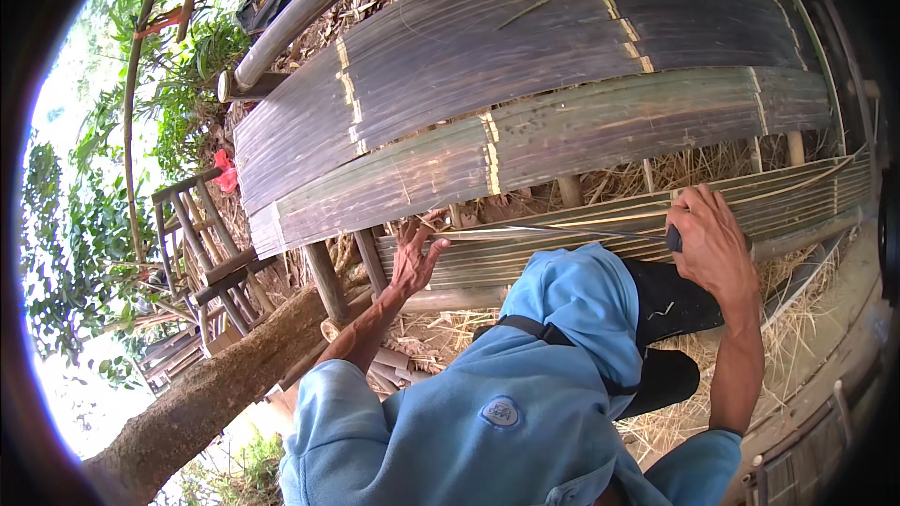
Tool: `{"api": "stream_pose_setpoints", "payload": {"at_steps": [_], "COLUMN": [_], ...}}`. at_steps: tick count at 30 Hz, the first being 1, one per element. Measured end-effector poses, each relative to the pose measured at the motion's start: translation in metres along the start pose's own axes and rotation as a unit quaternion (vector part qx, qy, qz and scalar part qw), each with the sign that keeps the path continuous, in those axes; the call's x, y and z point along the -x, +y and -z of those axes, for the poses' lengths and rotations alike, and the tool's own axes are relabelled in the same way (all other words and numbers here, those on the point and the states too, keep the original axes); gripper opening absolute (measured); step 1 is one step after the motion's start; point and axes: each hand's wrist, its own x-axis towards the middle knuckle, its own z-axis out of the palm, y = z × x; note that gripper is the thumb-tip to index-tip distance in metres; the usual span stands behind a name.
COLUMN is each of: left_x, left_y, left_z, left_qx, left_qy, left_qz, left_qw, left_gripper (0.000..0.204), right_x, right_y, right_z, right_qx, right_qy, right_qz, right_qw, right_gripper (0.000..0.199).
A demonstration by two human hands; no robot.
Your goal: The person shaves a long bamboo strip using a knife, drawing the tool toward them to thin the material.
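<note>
My right hand [710, 242] is closed round the dark handle of a long, thin-bladed knife [586, 231]; its blade points left across the slats. At the left, my left hand [412, 260] is closed on the end of a narrow pale bamboo strip [476, 235], with the thumb stretched along it. The fingertips are partly hidden. Beneath both hands lies a bench seat of narrow bamboo slats [459, 267]. The strip runs to the right over these slats, close to the blade.
Beyond the hands, a broad flattened-bamboo tabletop [506, 47] rests on bamboo poles. A tree trunk [206, 384] slants at lower left, near a bamboo chair [216, 258] and a red scrap [225, 171]. Dry straw [797, 347] covers the ground at right.
</note>
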Motion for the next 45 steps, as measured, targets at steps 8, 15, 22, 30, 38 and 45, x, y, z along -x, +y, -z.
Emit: {"api": "stream_pose_setpoints", "payload": {"at_steps": [8,15,22,30,38,45], "left_x": [-0.001,-0.006,-0.007,-0.09,-0.155,-0.172], "left_y": [-0.002,-0.016,-0.025,0.193,0.365,0.407], "left_z": [0.01,0.003,-0.003,-0.048,-0.16,-0.191], "left_qx": [0.002,-0.031,-0.161,0.057,0.067,0.1], "left_qy": [-0.016,-0.117,-0.151,-0.055,-0.043,-0.029], "left_qz": [0.022,0.132,0.068,-0.326,-0.422,-0.312], "left_qw": [1.0,0.984,0.973,0.942,0.903,0.944], "left_gripper": [0.059,0.072,0.069,0.041,0.077,0.04], "right_x": [-0.019,-0.017,0.05,0.17,0.149,0.108], "right_y": [0.001,0.019,0.038,0.093,0.141,0.223], "right_z": [-0.002,-0.05,-0.031,-0.013,-0.014,0.011], "right_qx": [0.008,-0.022,-0.014,-0.245,-0.538,-0.593], "right_qy": [-0.021,0.026,0.008,0.076,0.371,0.536], "right_qz": [-0.001,0.021,-0.066,-0.341,-0.363,-0.358], "right_qw": [1.0,0.999,0.998,0.904,0.664,0.482], "right_gripper": [0.019,0.015,0.021,0.036,0.055,0.082]}}
